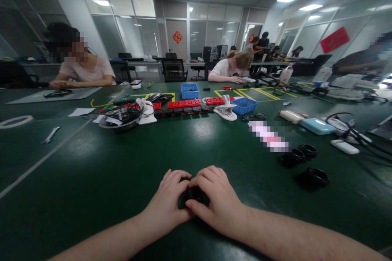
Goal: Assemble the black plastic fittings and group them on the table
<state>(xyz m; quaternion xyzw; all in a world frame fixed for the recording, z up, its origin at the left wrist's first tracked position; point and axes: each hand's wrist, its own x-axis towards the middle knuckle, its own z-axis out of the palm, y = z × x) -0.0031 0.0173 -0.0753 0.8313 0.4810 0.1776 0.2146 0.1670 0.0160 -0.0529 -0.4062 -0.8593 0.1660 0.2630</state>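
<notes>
Near the front of the green table, my left hand (169, 197) and my right hand (219, 202) curl together from both sides around a small black round part (194, 193). Fingers and thumbs of both hands close on it, covering most of its shape. It looks similar to the black ring-shaped parts to the right: a nearer ring (317, 177) stands alone, while two others, a left ring (293, 157) and a right ring (307, 151), sit side by side behind it.
Across the table's middle run red and black strips (183, 103), white clips (226, 110), blue bins (245, 106) and a cluttered bowl (119, 120). A light-blue case (317, 126) and cables lie right; a tape roll (16, 121) and wrench (51, 134) left. Several people sit beyond.
</notes>
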